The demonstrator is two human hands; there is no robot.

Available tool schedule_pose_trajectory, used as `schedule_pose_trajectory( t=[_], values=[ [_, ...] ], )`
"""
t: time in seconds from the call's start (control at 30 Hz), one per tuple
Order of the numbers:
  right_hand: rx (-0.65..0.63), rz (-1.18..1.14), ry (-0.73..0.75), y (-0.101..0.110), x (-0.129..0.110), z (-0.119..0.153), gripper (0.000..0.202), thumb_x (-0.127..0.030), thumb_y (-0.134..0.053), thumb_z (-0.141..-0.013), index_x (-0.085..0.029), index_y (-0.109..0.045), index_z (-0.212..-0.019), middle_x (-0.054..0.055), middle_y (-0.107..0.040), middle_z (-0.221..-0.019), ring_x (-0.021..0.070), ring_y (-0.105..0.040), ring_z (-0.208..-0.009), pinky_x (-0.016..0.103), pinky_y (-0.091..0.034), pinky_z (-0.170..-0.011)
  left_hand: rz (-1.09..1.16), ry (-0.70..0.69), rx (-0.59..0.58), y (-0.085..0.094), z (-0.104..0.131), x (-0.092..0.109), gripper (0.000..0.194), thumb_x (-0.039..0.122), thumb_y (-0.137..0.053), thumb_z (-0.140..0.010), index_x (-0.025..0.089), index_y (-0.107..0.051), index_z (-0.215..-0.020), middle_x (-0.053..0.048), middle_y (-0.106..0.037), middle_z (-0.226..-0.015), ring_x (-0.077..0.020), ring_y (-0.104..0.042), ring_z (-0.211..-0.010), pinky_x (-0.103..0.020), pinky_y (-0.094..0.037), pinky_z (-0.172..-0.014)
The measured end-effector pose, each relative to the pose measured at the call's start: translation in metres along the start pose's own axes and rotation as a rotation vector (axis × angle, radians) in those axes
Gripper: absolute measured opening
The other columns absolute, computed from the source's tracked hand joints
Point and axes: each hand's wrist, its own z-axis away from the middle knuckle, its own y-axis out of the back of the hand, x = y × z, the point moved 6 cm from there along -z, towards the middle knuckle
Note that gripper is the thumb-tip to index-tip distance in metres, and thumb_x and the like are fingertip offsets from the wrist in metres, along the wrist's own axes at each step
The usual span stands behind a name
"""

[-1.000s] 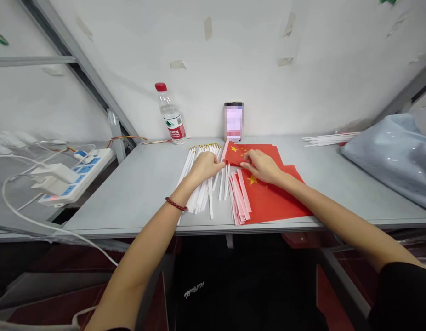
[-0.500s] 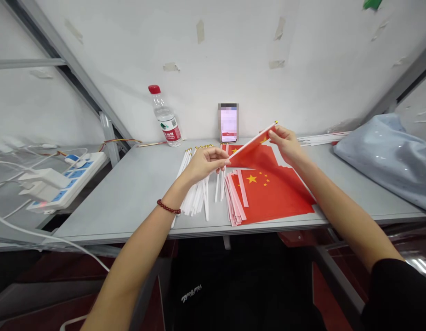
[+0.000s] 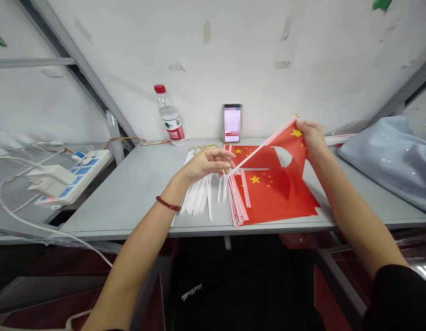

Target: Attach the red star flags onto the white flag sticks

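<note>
My right hand (image 3: 311, 133) pinches a small red flag (image 3: 292, 146) with yellow stars by the upper corner, near its stick's gold tip. The white stick (image 3: 264, 143) slants down to the left along the flag's edge. At its lower end is my left hand (image 3: 211, 164), fingers stretched out and apart; whether they touch the stick I cannot tell. Under the raised flag lies a stack of red flags (image 3: 275, 200) with pale sleeves fanned at the left. Another red flag (image 3: 256, 158) lies behind the stack. White sticks (image 3: 197, 195) with gold tips lie below my left hand.
A water bottle (image 3: 172, 122) and an upright phone (image 3: 232, 123) stand against the wall. At left is a power strip (image 3: 75, 179) with chargers and cables. A pale blue plastic bag (image 3: 385, 158) rests at right. The grey table's front edge (image 3: 130, 235) runs near me.
My right hand has moved right with the flag and its stick, opening more of the cloth to view. The fingers of my left hand have loosened from the stick's lower end.
</note>
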Motion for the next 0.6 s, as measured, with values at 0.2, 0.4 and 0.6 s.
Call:
schedule_pose_trajectory(
  t=[0.2,0.4,0.6],
  values=[
    [-0.008,-0.015,-0.118,-0.019,0.000,0.017,0.035,-0.031,-0.067,-0.079,-0.019,-0.047,-0.052,-0.003,-0.040,-0.050,0.0085,-0.034,-0.044,0.025,-0.028,-0.044,-0.042,0.065,-0.127,-0.013,0.001,-0.005,0.038,0.023,-0.074,-0.075,0.021,-0.067,-0.112,-0.006,-0.072,-0.092,-0.0123,-0.066,-0.072,-0.024,-0.049,-0.059],
    [0.049,0.033,-0.210,-0.012,0.006,0.018,0.036,-0.021,-0.061,-0.079,-0.019,-0.040,-0.050,-0.004,-0.035,-0.050,0.0079,-0.034,-0.043,0.024,-0.026,-0.043,0.089,-0.001,-0.099,-0.006,0.003,0.003,0.027,0.024,-0.075,-0.074,0.020,-0.074,-0.101,-0.006,-0.072,-0.088,-0.0115,-0.065,-0.067,-0.024,-0.052,-0.057],
    [0.028,0.109,-0.317,-0.020,0.010,0.031,0.029,-0.024,-0.060,-0.078,-0.020,-0.044,-0.054,-0.002,-0.043,-0.052,0.0111,-0.041,-0.045,0.026,-0.031,-0.043,0.174,-0.070,-0.087,-0.004,0.003,0.005,0.029,0.033,-0.079,-0.071,0.020,-0.075,-0.097,-0.005,-0.072,-0.084,-0.0110,-0.065,-0.062,-0.024,-0.051,-0.058]
  ],
)
